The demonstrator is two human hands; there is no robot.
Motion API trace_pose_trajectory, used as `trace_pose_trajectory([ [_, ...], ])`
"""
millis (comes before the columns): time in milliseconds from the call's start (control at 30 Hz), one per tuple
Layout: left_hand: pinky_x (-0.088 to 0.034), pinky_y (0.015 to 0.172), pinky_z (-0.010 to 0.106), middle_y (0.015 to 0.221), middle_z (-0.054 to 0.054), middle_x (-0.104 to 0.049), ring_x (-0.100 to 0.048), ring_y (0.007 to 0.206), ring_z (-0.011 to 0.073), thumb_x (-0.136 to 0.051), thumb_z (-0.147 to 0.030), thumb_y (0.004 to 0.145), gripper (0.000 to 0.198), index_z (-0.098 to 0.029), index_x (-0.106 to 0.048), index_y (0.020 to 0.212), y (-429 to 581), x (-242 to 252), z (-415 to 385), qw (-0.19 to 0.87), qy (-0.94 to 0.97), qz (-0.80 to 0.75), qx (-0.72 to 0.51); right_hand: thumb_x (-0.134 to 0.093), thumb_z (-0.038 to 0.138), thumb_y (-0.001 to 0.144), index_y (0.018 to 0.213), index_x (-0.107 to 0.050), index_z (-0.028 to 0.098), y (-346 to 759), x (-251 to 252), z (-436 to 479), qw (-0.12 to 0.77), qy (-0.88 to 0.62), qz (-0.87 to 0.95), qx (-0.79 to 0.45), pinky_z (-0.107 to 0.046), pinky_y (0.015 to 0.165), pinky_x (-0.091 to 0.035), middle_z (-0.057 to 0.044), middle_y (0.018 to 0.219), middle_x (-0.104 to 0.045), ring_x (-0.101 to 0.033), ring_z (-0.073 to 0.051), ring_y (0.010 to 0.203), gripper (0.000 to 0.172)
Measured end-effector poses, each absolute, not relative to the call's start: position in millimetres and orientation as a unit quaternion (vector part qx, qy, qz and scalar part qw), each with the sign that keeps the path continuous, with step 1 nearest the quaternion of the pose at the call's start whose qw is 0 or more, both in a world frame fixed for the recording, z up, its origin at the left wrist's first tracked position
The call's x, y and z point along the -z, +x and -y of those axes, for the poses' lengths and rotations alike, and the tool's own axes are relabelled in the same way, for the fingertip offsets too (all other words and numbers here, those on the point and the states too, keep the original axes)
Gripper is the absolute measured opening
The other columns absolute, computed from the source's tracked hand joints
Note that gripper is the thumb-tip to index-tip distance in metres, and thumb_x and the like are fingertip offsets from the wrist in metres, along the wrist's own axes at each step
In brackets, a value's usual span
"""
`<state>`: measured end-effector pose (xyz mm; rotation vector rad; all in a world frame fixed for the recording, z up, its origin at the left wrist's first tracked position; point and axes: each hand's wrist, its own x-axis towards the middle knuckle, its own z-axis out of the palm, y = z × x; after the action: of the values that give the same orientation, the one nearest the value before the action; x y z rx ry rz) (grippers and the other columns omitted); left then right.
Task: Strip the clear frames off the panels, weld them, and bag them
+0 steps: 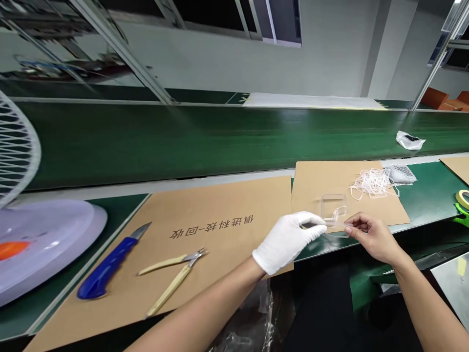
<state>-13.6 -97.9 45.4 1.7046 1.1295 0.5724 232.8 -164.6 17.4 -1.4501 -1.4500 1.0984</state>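
My left hand (287,240), in a white glove, pinches one side of a small clear plastic piece (336,225) at the table's front edge. The bare fingers of my right hand (373,236) grip its other side. Just behind it shows a clear rectangular plastic outline (333,197) with a curved part; I cannot tell whether this is the same piece or a separate one. Beyond my right hand, a tangle of thin white strips (372,184) lies on a cardboard sheet (315,181).
Left of my hands, a blue-handled knife (110,266) and yellow-handled nippers (176,278) lie on printed cardboard (220,195). A fan (54,244) stands far left. A silvery bag (401,174), tape (463,198) and green-handled scissors (462,215) are right. A white packet (410,141) rests on the green belt (183,142).
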Motion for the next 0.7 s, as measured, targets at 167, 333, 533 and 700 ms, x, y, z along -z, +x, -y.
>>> trace_pose_trajectory([
  [167,-0.055,0.082,0.033,0.092,0.001,-0.082,-0.073,0.089,0.0237,-0.072,-0.044,0.083,0.024,-0.022,-0.082,0.088,-5,-41,63,0.463,0.698,-0.484,-0.256,-0.083,0.063,0.086,0.113,-0.073,0.021,230,-15,126,0.463,-0.577,0.537,-0.406,-0.040,0.082,-0.058,-0.006,0.091,-0.074,-0.071,-0.024,0.088,0.051],
  [333,-0.057,0.081,0.033,0.089,0.001,-0.082,-0.073,0.083,0.0221,-0.074,-0.040,0.083,0.021,-0.022,-0.083,0.089,1,-30,36,0.459,0.703,-0.471,-0.269,-0.084,0.061,0.083,0.116,-0.069,0.021,228,-15,93,0.483,-0.581,0.537,-0.375,-0.041,0.079,-0.059,-0.005,0.087,-0.073,-0.071,-0.023,0.082,0.054],
  [533,-0.058,0.081,0.033,0.091,0.003,-0.082,-0.073,0.080,0.0194,-0.077,-0.032,0.083,0.015,-0.020,-0.082,0.092,2,-19,25,0.496,0.669,-0.477,-0.281,-0.083,0.057,0.083,0.119,-0.068,0.021,227,-16,74,0.473,-0.593,0.537,-0.370,-0.041,0.078,-0.057,-0.005,0.089,-0.074,-0.071,-0.023,0.083,0.052],
  [700,-0.057,0.081,0.033,0.090,0.002,-0.082,-0.073,0.080,0.0185,-0.077,-0.029,0.084,0.013,-0.020,-0.082,0.091,2,-20,20,0.497,0.665,-0.483,-0.277,-0.084,0.055,0.083,0.120,-0.068,0.022,228,-17,68,0.471,-0.596,0.533,-0.374,-0.041,0.077,-0.056,-0.005,0.089,-0.075,-0.071,-0.023,0.082,0.053],
])
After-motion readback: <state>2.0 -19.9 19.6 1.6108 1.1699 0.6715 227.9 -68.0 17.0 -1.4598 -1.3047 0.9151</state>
